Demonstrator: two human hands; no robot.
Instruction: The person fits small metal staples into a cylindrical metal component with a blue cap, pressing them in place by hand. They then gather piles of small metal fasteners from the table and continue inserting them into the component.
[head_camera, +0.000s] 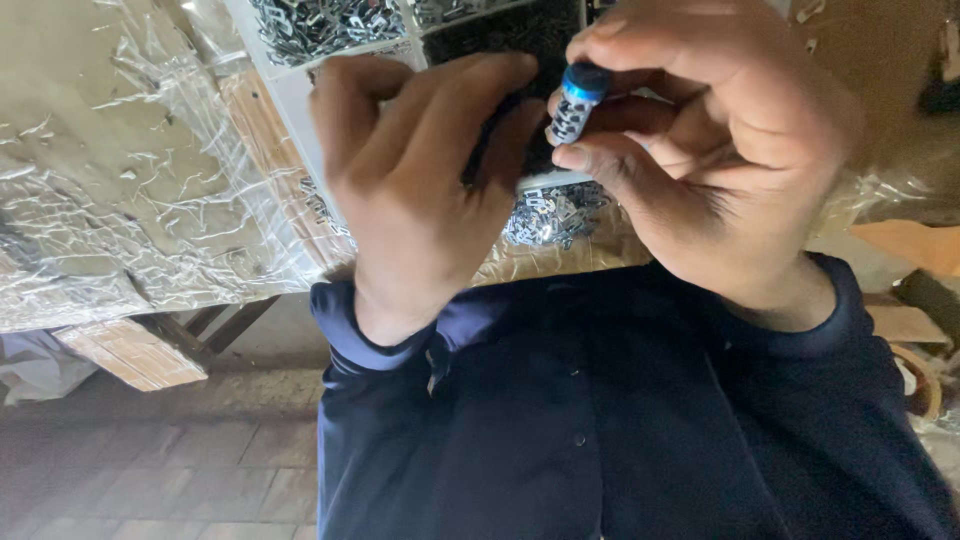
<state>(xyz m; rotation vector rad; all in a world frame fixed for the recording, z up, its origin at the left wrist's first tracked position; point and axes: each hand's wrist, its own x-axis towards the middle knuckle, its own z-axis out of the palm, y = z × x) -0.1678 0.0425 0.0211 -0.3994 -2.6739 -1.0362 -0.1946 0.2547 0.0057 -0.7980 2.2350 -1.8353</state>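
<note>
— Hands first: what does each one hold?

— Right hand (720, 150) is curled narrow around a small cylinder (574, 108) with a blue cap and a patterned black-and-white body. Thumb and fingers pinch it, cap end up toward the far side of the scene. It sits near the top centre, between the two hands.

— And the left hand?

— Left hand (420, 170) is bent at the knuckles, fingers folded toward the right hand. Its fingertips come close to the cylinder, but whether they touch it or grip anything I cannot tell; the back of the hand hides the palm.

— What lies under the hands?

— White compartment tray (290, 100), seen past the left hand. One far compartment holds small metal clips (325, 25), shiny and heaped. Next to it on the right is a dark compartment (520, 35) whose contents are too dim to make out. More metal parts (555, 212) show just below the tray's near edge, between the wrists.

— The surface?

— Table wrapped in clear plastic film (130, 180), wrinkled and glossy, spreading to the left. Wooden slats (130, 355) show at its near left edge, and a tiled floor (160, 470) lies below.

— Anything of the person?

— Dark blue sleeves (860, 380) and a dark blue shirt front fill the near right of the view, cuffs sitting at both wrists
</note>
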